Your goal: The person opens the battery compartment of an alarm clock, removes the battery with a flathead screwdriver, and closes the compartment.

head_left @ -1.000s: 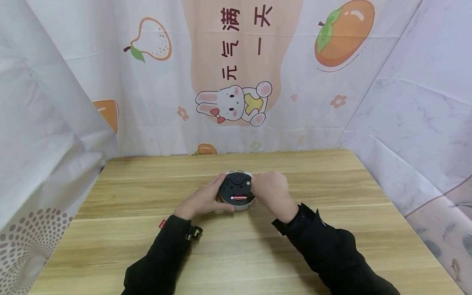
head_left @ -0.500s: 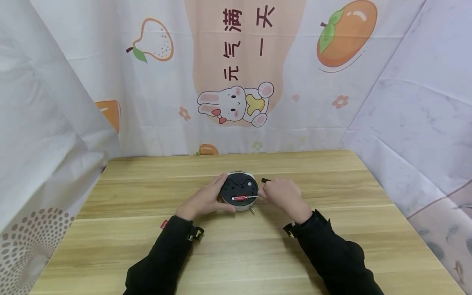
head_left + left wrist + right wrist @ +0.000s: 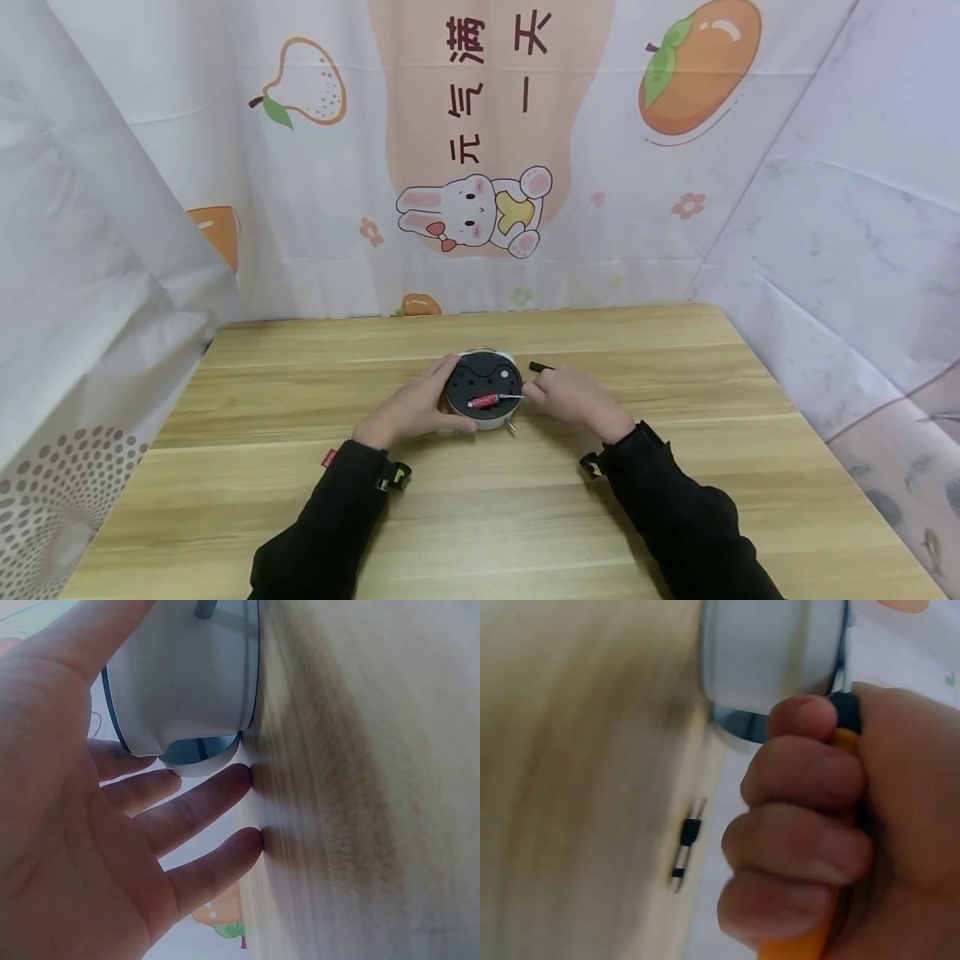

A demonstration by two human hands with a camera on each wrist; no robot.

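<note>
Just below the middle of the head view, a round alarm clock [image 3: 471, 384] lies back side up, with a red battery [image 3: 483, 401] tilted in its slot; it looks hard, smooth and not too heavy, so it may slip and is likely best held by its sides. Its left edge is held by the thumb and fingers of the left hand [image 3: 412, 408], and a screwdriver [image 3: 795, 949] is gripped tight by the right hand [image 3: 573, 396].
</note>
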